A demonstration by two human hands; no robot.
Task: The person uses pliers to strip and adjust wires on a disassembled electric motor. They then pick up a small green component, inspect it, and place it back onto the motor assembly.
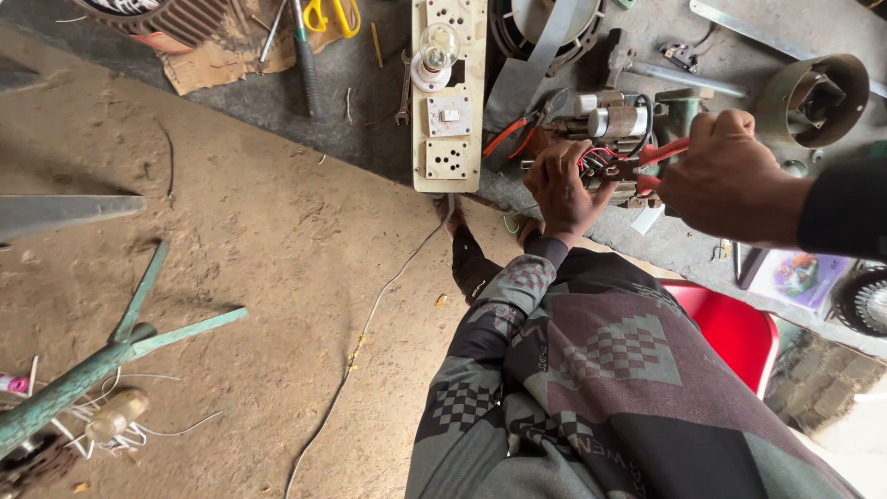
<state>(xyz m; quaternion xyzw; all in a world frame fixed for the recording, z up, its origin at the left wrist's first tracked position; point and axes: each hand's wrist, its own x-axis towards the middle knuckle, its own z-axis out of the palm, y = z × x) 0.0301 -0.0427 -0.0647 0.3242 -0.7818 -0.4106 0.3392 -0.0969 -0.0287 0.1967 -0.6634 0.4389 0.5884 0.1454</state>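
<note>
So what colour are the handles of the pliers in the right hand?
Red: the plastic-handled pliers gripped by the right hand show best in the head view.

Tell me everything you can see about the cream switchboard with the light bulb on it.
The cream switchboard is a long, narrow panel, plastic or painted wood by its look, lying flat on the grey workbench, left of the hands. It carries a clear bulb in a white holder near its far end, a square switch plate at the middle and pin sockets near both ends. It looks grimy and worn. A thin cable drops from its near end to the dirt floor. No hand touches it.
</note>
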